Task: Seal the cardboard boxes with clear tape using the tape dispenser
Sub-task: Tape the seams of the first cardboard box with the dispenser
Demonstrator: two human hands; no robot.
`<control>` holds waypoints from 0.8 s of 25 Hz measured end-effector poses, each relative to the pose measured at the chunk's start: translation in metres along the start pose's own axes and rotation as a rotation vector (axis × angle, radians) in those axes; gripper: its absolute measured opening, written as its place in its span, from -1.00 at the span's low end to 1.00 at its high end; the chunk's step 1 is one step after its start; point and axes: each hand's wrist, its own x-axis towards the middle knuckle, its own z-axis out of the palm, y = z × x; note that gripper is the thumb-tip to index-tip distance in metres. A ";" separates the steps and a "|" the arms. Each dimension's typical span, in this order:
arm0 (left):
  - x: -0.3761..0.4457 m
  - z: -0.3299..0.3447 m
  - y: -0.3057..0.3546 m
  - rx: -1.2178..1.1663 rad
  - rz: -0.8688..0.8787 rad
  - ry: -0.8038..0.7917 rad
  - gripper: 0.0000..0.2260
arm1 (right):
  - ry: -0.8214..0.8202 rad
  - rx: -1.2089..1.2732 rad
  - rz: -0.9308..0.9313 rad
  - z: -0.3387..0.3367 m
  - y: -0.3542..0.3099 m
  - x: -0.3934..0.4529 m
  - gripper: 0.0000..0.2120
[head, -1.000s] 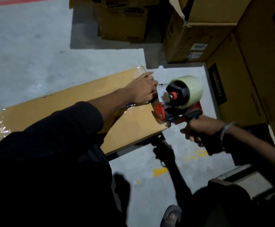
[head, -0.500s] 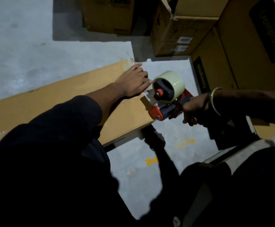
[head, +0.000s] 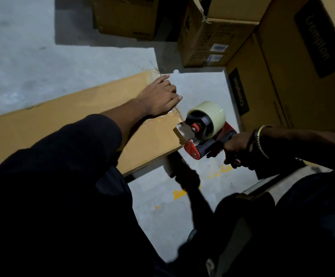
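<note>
A long flat cardboard box lies across the concrete floor, with clear tape over its far right end. My left hand lies flat on that end, fingers straight, pressing the tape down at the edge. My right hand grips the black handle of a red and black tape dispenser that carries a roll of clear tape. The dispenser's front sits at the box's right end, near its lower corner, just right of my left hand.
Stacked cardboard boxes with black labels rise on the right, and more boxes stand at the back. Bare concrete floor lies behind the long box. Yellow paint marks show on the floor below the dispenser.
The dispenser has slid down along the box's right end, away from my left hand and toward the lower corner. My left hand stays pressed on the box end.
</note>
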 end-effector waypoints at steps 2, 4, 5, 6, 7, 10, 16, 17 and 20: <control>0.000 0.002 0.001 0.000 -0.011 0.003 -0.39 | -0.080 -0.045 0.006 -0.003 -0.003 0.000 -0.83; 0.000 0.003 0.002 -0.001 -0.013 0.009 -0.40 | -0.126 -0.031 0.006 0.003 0.006 0.005 -0.72; -0.001 0.004 0.003 -0.003 -0.011 0.008 -0.40 | -0.159 -0.026 0.034 0.007 0.011 0.009 -0.59; -0.001 0.004 0.004 -0.007 -0.007 0.011 -0.41 | -0.208 -0.033 0.054 0.013 0.015 0.009 -0.45; -0.001 0.004 0.005 -0.006 -0.006 0.019 -0.41 | -0.268 -0.120 0.050 0.022 0.020 0.010 -0.35; -0.001 0.006 0.005 0.005 -0.012 0.034 -0.41 | -0.296 -0.325 0.011 0.051 0.035 0.012 -0.52; -0.001 0.010 0.007 0.021 -0.025 0.061 -0.40 | -0.250 0.034 -0.013 0.078 0.043 0.024 -0.71; -0.002 0.010 0.007 0.015 -0.026 0.054 -0.39 | -0.265 0.060 -0.007 0.080 0.042 0.029 -0.70; 0.002 0.008 0.011 -0.007 -0.037 0.056 -0.40 | -0.283 0.230 0.033 0.095 0.041 0.043 -0.63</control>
